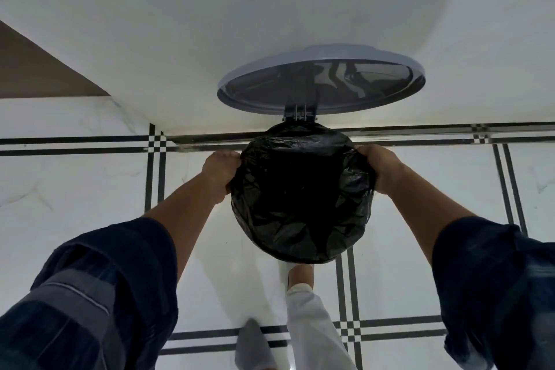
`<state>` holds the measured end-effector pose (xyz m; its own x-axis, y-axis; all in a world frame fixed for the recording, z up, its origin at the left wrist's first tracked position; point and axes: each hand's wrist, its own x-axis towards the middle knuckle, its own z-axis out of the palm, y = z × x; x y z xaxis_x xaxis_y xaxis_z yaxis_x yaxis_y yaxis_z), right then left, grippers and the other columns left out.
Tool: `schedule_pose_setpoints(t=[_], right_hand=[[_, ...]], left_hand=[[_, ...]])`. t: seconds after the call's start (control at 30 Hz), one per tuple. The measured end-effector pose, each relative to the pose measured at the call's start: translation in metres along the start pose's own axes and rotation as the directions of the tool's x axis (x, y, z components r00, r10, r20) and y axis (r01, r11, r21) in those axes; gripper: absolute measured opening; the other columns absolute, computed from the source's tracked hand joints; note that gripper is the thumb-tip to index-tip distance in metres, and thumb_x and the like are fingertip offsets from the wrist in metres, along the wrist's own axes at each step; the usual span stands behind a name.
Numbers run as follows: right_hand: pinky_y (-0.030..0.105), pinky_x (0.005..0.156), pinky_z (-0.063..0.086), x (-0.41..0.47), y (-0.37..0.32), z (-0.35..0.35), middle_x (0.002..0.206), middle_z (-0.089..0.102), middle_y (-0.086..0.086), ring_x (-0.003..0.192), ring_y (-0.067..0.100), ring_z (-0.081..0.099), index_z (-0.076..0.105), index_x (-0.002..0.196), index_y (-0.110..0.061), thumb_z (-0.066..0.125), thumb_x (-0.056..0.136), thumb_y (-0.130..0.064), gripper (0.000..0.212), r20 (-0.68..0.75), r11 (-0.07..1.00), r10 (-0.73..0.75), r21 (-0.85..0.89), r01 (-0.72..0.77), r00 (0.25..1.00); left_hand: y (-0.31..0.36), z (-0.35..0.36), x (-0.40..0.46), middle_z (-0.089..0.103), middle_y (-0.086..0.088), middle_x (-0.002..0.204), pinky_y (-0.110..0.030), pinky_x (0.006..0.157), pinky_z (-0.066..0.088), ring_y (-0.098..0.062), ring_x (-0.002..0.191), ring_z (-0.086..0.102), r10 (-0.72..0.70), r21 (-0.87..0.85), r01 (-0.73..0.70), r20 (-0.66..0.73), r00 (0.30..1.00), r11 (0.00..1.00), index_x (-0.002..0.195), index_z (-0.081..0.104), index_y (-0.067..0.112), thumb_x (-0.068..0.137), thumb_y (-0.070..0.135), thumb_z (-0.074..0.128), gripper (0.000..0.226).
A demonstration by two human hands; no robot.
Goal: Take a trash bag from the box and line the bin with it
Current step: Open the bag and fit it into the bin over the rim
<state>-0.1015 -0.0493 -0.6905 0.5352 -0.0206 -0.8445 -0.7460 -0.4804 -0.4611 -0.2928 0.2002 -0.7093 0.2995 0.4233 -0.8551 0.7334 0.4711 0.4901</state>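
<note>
Dark sleeves (99,288), both hands on unlabelled black bag (303,192).

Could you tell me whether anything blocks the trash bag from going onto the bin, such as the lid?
Nothing visible does. The lid stands swung up behind the bin, off the opening, and the black trash bag already covers the bin's top. The left hand and right hand grip the bag at opposite sides.
</note>
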Motion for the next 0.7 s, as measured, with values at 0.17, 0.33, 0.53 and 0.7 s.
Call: schedule_pose_setpoints(t=[0.17, 0.33, 0.53, 0.7], right_hand=[[0.036, 0.081, 0.055, 0.007, -0.001, 0.002, 0.076, 0.066, 0.0, 0.085, 0.028, 0.065, 0.07, 0.071, -0.018, 0.058, 0.086, -0.011, 0.021, -0.015, 0.968, -0.204, -0.15, 0.199, 0.979], [0.036, 0.097, 0.049, -0.003, -0.002, 0.006, 0.096, 0.072, -0.001, 0.099, 0.024, 0.066, 0.073, 0.083, -0.022, 0.055, 0.085, -0.073, 0.055, -0.03, 0.887, -0.289, -0.385, 0.256, 0.957], [0.041, 0.103, 0.05, 0.0, 0.0, 0.015, 0.108, 0.073, 0.005, 0.105, 0.03, 0.066, 0.073, 0.101, -0.013, 0.06, 0.076, -0.08, 0.073, -0.011, 0.887, -0.249, -0.405, 0.224, 0.968], [0.045, 0.096, 0.057, 0.017, 0.0, 0.007, 0.105, 0.079, 0.007, 0.093, 0.031, 0.077, 0.073, 0.118, -0.013, 0.084, 0.044, -0.077, 0.098, 0.105, 0.996, -0.011, -0.084, 0.02, 0.994]], left_hand=[[0.005, 0.003, -0.003, 0.068, -0.009, 0.082, -0.037, 0.072, 0.049, -0.024, 0.075, 0.06, 0.031, 0.066, -0.027, -0.059, 0.998, 0.997, 0.076, 0.077, 0.015, 0.067, 0.016, 0.061, 0.018], [0.004, 0.012, -0.009, 0.077, 0.003, 0.099, -0.04, 0.096, 0.056, -0.023, 0.097, 0.071, 0.085, 0.114, -0.077, -0.066, 0.994, 0.99, 0.09, 0.078, 0.024, 0.067, 0.064, 0.072, 0.046], [0.008, 0.024, -0.01, 0.072, -0.003, 0.109, -0.039, 0.101, 0.052, -0.027, 0.106, 0.066, 0.201, 0.276, -0.171, -0.086, 0.976, 0.946, 0.101, 0.073, 0.016, 0.096, 0.06, 0.054, 0.048], [0.011, 0.019, -0.009, 0.073, -0.001, 0.114, -0.039, 0.101, 0.053, -0.023, 0.103, 0.068, 0.04, 0.102, -0.039, -0.005, 0.999, 0.994, 0.106, 0.072, 0.013, 0.094, 0.061, 0.056, 0.052]])
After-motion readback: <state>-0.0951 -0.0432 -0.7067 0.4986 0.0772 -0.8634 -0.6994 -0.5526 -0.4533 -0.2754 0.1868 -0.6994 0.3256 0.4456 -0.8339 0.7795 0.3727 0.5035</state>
